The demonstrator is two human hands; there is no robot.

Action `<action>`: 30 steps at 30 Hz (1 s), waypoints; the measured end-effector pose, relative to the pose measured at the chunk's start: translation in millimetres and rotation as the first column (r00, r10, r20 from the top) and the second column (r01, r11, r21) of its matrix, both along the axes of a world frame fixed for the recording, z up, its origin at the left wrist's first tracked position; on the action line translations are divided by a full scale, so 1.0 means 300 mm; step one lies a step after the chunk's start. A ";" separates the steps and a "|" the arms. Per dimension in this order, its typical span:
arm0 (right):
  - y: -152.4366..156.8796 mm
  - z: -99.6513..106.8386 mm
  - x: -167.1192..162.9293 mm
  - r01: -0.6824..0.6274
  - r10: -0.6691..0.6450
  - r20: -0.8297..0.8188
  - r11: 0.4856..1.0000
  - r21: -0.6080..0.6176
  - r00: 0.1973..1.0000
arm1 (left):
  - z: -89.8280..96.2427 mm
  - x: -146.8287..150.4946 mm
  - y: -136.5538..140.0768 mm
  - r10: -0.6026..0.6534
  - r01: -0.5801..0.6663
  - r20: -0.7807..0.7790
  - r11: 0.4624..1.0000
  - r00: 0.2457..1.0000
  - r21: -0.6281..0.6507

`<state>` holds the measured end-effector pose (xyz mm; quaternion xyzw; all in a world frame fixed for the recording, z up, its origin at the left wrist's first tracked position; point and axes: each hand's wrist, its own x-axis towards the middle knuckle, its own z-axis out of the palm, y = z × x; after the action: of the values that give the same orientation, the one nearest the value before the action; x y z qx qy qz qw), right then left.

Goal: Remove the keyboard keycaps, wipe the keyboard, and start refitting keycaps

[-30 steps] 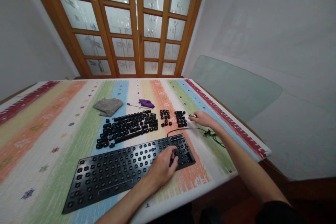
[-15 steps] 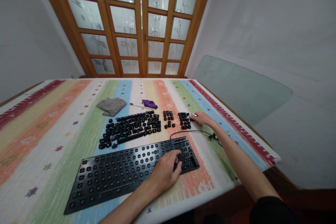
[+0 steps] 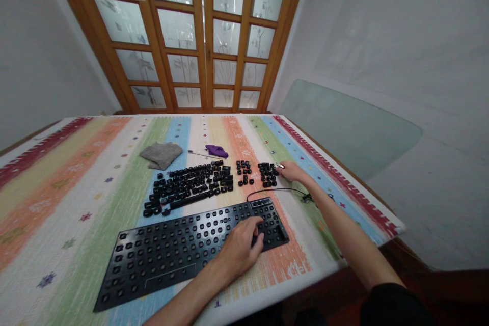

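Observation:
A black keyboard (image 3: 168, 249) with its keycaps off lies tilted across the near side of the table. My left hand (image 3: 240, 242) rests on its right part, fingers bent and thumb apart from them, nothing visible in the grasp. Farther back on the right, my right hand (image 3: 291, 170) is closed on a small silvery tool (image 3: 280, 165); its exact kind is too small to make out. That hand is at the right edge of the number-pad group of loose black keycaps (image 3: 267, 175). The main group of keycaps (image 3: 191, 183) is laid out behind the keyboard.
A smaller keycap cluster (image 3: 243, 168) sits between the other groups. Behind them lie a grey cloth (image 3: 161, 155), a purple cloth (image 3: 217, 151) and a thin rod (image 3: 202, 154). The keyboard's black cable (image 3: 280, 189) runs right, under my right forearm. A striped tablecloth (image 3: 76, 198) covers the table.
The view has shifted slightly. My right hand stays by the number-pad keycaps with the silvery tool, hardly moved. My left hand remains on the keyboard.

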<state>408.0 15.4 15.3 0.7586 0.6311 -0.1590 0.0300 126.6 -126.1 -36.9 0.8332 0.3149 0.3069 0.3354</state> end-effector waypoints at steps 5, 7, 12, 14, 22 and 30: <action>-0.037 0.052 -0.009 0.003 -0.007 0.055 0.997 0.081 0.998 | 0.002 -0.001 0.002 -0.003 0.003 -0.003 1.000 1.000 0.009; -0.085 0.080 -0.023 -0.027 0.022 0.055 0.994 0.109 0.998 | 0.001 -0.001 0.003 -0.006 0.006 -0.006 1.000 1.000 0.011; -0.301 0.117 -0.107 -0.197 0.200 -0.023 0.976 0.089 0.980 | -0.002 -0.002 0.005 -0.018 0.018 -0.003 1.000 1.000 0.014; -0.396 0.113 -0.149 -0.318 0.320 -0.065 0.947 0.043 0.945 | -0.004 -0.001 0.006 -0.026 0.026 -0.004 0.999 1.000 0.020; -0.545 0.072 -0.232 -0.327 0.339 0.090 0.937 -0.120 0.937 | -0.015 0.001 0.009 -0.018 0.018 -0.006 0.999 1.000 0.042; -0.541 0.049 -0.278 -0.287 0.302 0.148 0.951 -0.113 0.942 | -0.015 0.001 0.007 -0.010 0.010 -0.006 0.999 1.000 0.037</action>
<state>324.6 -146.8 29.9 0.6641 0.7250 -0.1181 0.1394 127.0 -124.0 -41.5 0.8417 0.3059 0.3085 0.3206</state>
